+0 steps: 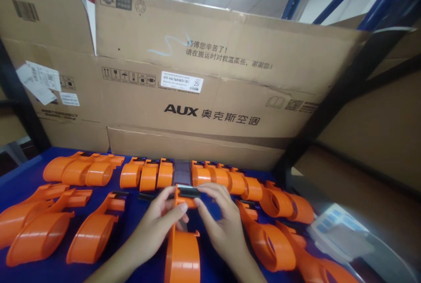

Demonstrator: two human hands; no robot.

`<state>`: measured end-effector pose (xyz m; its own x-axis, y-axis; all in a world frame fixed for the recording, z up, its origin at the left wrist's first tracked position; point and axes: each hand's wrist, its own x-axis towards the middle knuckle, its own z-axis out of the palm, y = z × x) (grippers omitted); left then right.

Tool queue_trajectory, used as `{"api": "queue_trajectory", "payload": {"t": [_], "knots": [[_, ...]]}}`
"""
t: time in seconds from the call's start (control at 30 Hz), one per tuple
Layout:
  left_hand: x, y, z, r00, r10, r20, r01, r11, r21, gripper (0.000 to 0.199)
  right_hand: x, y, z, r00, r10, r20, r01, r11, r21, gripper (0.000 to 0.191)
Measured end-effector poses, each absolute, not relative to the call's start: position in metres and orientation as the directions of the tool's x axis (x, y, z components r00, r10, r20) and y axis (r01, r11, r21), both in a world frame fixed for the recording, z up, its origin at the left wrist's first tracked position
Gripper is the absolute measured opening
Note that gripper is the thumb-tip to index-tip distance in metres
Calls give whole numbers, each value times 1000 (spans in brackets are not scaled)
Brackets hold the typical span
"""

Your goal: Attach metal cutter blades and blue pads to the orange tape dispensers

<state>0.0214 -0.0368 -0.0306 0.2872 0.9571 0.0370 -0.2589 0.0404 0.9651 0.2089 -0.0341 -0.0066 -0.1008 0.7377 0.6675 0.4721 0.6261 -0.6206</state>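
Note:
Near the bottom middle, an orange tape dispenser (183,252) points its cutting end away from me. My left hand (161,215) grips the dispenser's neck, with the thumb on the orange plate and fingers curled behind it. My right hand (219,215) pinches the other side of that end, its thumb and fingertips at a black strip (189,192). A pale serrated blade (184,186) shows just above the strip. Whether the strip is fully fixed to the dispenser I cannot tell.
Several orange dispensers (94,237) lie on the blue table surface (131,230) at left, right (272,245) and along the back. A grey-white device (342,230) stands at right. Cardboard (210,143) walls the back; a dark post (296,147) rises at right.

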Motion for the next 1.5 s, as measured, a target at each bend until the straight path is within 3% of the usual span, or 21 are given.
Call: {"api": "queue_trajectory", "payload": {"t": [0.23, 0.4, 0.53, 0.6, 0.67, 0.73, 0.83, 1.0, 1.27, 1.5], "knots": [[24, -41, -28, 280, 959, 41, -269, 38, 963, 54, 210, -35, -8, -107, 792, 601, 436, 580, -688, 19], [26, -43, -27, 282, 959, 31, -284, 53, 957, 45, 206, -37, -8, -99, 827, 553, 386, 544, -745, 21], [24, -41, -27, 279, 960, -26, -329, 121, 937, 28, 212, -30, -11, 50, 875, 482, 253, 456, -853, 24], [23, -40, -28, 263, 963, -59, -353, 153, 923, 22, 220, -23, -13, 130, 883, 451, 317, 394, -863, 28], [22, -39, -28, 252, 965, -65, -361, 156, 919, 21, 228, -17, -16, 121, 886, 448, 522, 327, -788, 29], [22, -39, -28, 252, 966, -54, -346, 142, 927, 24, 234, -14, -21, 57, 904, 423, 734, 249, -632, 27], [23, -39, -28, 258, 965, -43, -321, 128, 938, 27, 236, -15, -31, -11, 940, 341, 888, 166, -429, 25], [22, -40, -28, 265, 963, -55, -326, 143, 934, 26, 236, -16, -39, -38, 956, 291, 949, 125, -289, 26], [22, -39, -27, 243, 967, -72, -323, 150, 935, 35, 238, -20, -28, -42, 961, 273, 975, 99, -197, 30], [22, -40, -28, 251, 967, -48, -284, 121, 951, 33, 236, -31, -12, 52, 955, 292, 994, -23, -104, 33]]}}
